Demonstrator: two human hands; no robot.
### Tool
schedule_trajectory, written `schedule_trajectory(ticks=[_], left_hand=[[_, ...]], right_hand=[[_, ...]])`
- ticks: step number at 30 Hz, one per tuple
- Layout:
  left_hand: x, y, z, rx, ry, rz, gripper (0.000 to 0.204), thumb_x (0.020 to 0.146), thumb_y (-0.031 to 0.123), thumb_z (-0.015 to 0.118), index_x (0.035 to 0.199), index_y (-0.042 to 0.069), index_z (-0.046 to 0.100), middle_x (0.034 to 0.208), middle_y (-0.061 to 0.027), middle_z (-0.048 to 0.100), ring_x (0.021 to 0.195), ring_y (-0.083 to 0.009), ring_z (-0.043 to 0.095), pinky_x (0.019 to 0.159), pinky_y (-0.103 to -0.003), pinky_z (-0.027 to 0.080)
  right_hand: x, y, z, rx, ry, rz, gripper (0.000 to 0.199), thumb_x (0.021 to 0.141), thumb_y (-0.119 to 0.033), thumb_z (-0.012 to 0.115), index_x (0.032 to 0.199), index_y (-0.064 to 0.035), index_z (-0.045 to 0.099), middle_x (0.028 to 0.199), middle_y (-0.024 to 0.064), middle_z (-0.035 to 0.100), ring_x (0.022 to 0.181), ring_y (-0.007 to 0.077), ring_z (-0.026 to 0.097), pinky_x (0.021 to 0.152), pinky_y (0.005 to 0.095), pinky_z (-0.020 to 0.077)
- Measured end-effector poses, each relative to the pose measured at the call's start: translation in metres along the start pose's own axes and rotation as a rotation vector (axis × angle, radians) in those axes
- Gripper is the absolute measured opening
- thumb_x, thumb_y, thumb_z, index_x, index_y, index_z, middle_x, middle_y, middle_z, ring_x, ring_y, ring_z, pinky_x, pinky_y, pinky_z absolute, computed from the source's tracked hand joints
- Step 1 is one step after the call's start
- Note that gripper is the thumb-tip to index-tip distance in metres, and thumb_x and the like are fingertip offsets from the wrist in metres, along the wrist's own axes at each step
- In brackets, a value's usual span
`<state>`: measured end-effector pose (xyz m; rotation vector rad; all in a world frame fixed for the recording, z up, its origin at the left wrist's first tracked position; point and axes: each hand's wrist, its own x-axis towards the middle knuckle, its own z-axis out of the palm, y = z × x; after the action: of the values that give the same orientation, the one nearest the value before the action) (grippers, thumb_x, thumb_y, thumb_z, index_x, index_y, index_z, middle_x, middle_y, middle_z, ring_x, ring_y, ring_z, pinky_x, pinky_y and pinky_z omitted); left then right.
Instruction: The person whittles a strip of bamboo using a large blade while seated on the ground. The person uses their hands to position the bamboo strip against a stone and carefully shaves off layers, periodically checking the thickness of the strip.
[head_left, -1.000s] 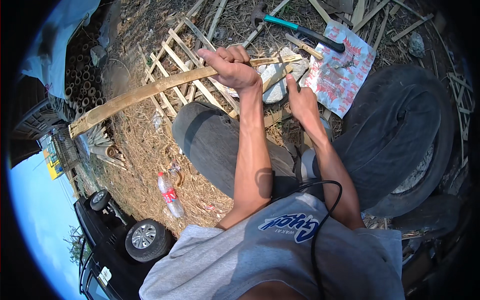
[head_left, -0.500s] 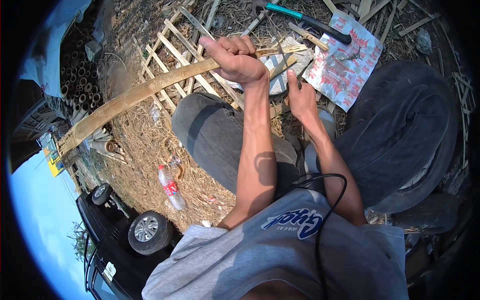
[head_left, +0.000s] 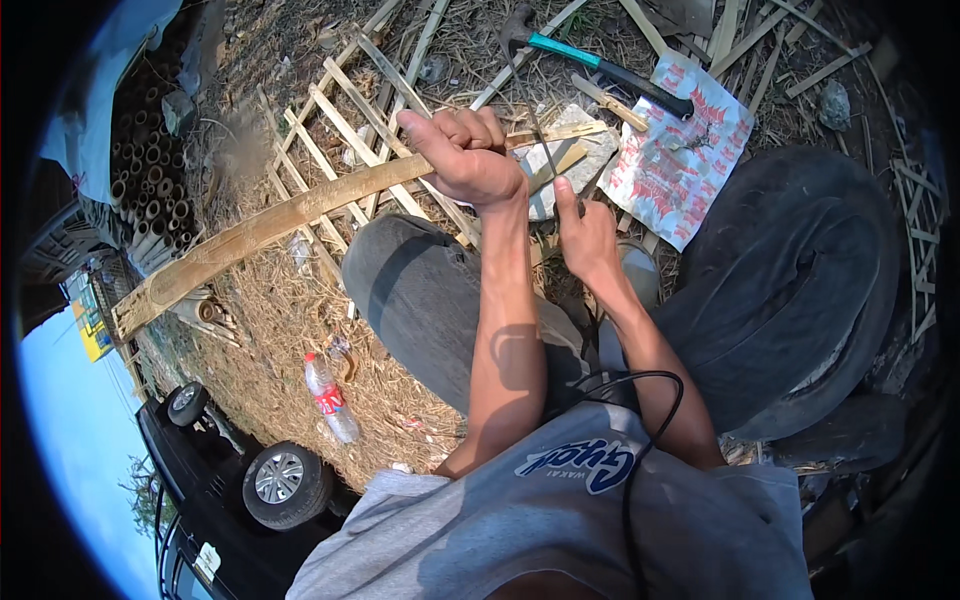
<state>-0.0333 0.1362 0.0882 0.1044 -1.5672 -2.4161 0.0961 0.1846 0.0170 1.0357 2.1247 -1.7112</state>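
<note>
My left hand (head_left: 466,158) is closed around a long split bamboo strip (head_left: 270,228), its thumb sticking out to the left. The strip runs from the far left, through my fist, to a pale narrow end over a grey-white stone slab (head_left: 588,150). In my right hand (head_left: 590,240) is a knife, held with the thumb laid along it. Its thin dark blade (head_left: 541,138) crosses the strip just right of my left fist. A short pale bamboo piece (head_left: 571,158) lies beside the blade over the stone. The knife's handle is mostly hidden in my grip.
A hammer (head_left: 606,68) with a teal and black handle lies beyond the stone, partly over a red-and-white printed sheet (head_left: 680,150). Bamboo lattice (head_left: 330,135) stretches behind my left hand. A plastic bottle (head_left: 330,398) lies left on dry straw. Stacked bamboo tubes (head_left: 150,175) and a dark vehicle (head_left: 215,480) stand farther left.
The whole view has shifted slightly, so things sit lower and a little left. The blade has slid slightly left along the strip, towards my left fist. Both grips are unchanged.
</note>
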Motion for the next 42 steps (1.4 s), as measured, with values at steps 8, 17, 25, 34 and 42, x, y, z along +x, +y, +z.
schedule_trajectory(ticks=[8,17,25,34,42], left_hand=[[0.002,-0.002,-0.006,-0.036,-0.04,-0.006,0.058,0.107,0.047,0.034,0.057,0.019,0.02,0.047,0.0039,0.013,0.043,-0.0106,0.008,0.042,-0.028,0.013],[-0.018,-0.003,-0.003,-0.037,-0.075,-0.005,0.057,0.107,0.046,0.032,0.059,0.019,0.02,0.049,0.0044,0.013,0.045,-0.0107,0.009,0.044,-0.029,0.011],[0.012,0.01,-0.032,0.022,-0.321,-0.018,0.048,0.106,0.048,0.038,0.072,0.013,0.038,0.063,-0.0011,0.034,0.06,-0.0125,0.031,0.057,-0.028,0.029],[0.015,0.088,-0.02,0.113,-0.663,0.195,0.05,0.09,0.053,0.064,0.102,0.006,0.051,0.087,-0.0076,0.053,0.084,-0.02,0.052,0.081,-0.035,0.043],[0.001,0.091,-0.005,-0.076,-0.309,0.05,0.057,0.106,0.052,0.031,0.062,0.019,0.02,0.05,0.0051,0.012,0.042,-0.0104,0.01,0.041,-0.028,0.012]], right_hand=[[-0.003,-0.006,0.001,-0.077,0.09,-0.137,0.072,0.098,-0.056,0.046,0.08,0.0101,0.067,0.077,0.037,0.063,0.089,0.0517,0.065,0.082,0.0523,0.0482],[-0.017,-0.008,-0.013,0.108,0.088,-0.175,0.085,0.096,-0.063,0.043,0.072,0.0163,0.061,0.071,0.0382,0.059,0.075,0.0531,0.062,0.073,0.0522,0.048],[0.0,-0.005,-0.007,0.016,0.014,0.025,0.086,0.097,-0.066,0.039,0.066,0.0109,0.06,0.055,0.0265,0.054,0.063,0.0408,0.059,0.067,0.0506,0.0452],[-0.019,-0.017,-0.041,0.153,-0.198,0.162,0.074,0.097,-0.059,0.046,0.069,0.006,0.064,0.054,0.0162,0.059,0.052,0.0261,0.061,0.06,0.0409,0.049],[-0.048,-0.044,-0.048,0.45,-0.152,0.174,0.06,0.1,-0.06,0.044,0.073,-0.0066,0.047,0.052,-0.0006,0.041,0.039,0.0118,0.041,0.038,0.0308,0.0337]])
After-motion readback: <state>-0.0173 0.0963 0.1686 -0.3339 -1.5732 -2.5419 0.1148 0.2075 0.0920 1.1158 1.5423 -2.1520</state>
